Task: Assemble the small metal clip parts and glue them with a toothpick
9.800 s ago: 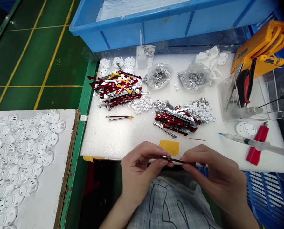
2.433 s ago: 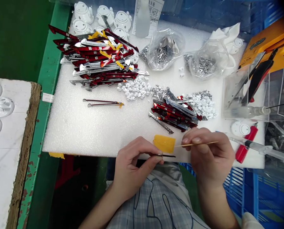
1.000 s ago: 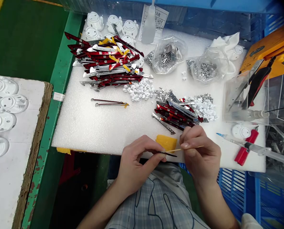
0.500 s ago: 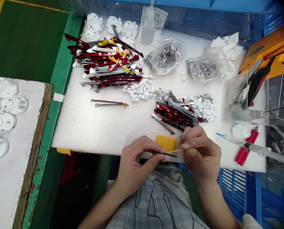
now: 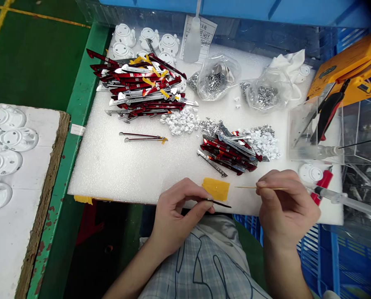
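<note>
My left hand (image 5: pixel 180 209) pinches a thin dark strip (image 5: pixel 221 204) between thumb and fingers at the board's front edge; its other end is hidden by the fingers. In my right hand (image 5: pixel 286 207) is a thin wooden toothpick (image 5: pixel 246 187), level, its tip pointing left and apart from the strip. Just beyond the left fingertips lies a yellow patch (image 5: pixel 216 189) on the white foam board (image 5: pixel 110 170). Farther back is a pile of red and silver strips (image 5: pixel 227 151), with small white pieces (image 5: pixel 264 143) next to it. Two strips (image 5: pixel 144 137) lie apart on the left.
A larger pile of strips (image 5: pixel 144 89) covers the board's back left, with round white parts (image 5: pixel 124 35) behind. Two plastic bags (image 5: pixel 218 79) hold small metal pieces. To the right are a syringe (image 5: pixel 350 201), a red pen-like tool (image 5: pixel 324 182) and a clear box (image 5: pixel 316 149).
My right hand has moved right with the toothpick, drawing its tip away from the dark strip. My left hand stays almost in place, still holding the strip.
</note>
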